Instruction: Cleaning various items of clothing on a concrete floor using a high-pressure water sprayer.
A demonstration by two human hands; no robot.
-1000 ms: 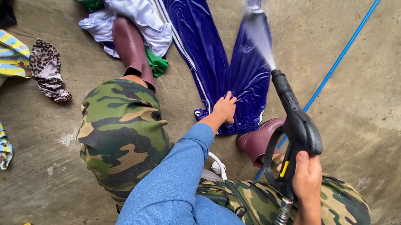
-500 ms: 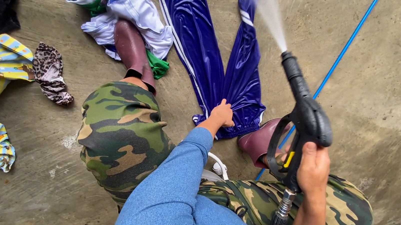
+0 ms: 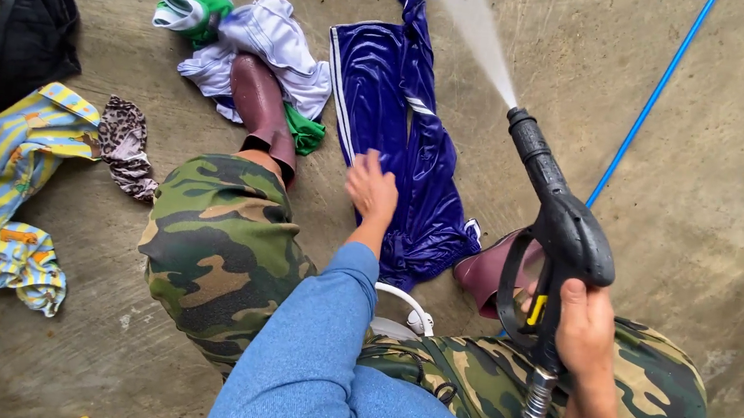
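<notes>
1. Head view: the right hand (image 3: 587, 332) was wrapped around the grip of a black spray gun (image 3: 557, 225), its fingers curled tight on the handle. A jet of water (image 3: 477, 25) left the nozzle toward the upper part of the floor.
2. The left hand (image 3: 371, 188) hovered over blue trousers (image 3: 407, 148) spread flat on the concrete floor (image 3: 730, 184); its fingers were loosely bent and pinched nothing. Whether they touched the cloth could not be told.
3. The trousers lay between the two maroon rubber boots (image 3: 262, 112), just ahead of the person's camouflage knees (image 3: 217, 257).
4. A blue hose (image 3: 650, 101) ran across the floor to the right of the gun.
5. To the left lay a white and green heap of clothes (image 3: 252, 32), a leopard-print cloth (image 3: 127, 144) and a striped yellow garment (image 3: 1, 185).
</notes>
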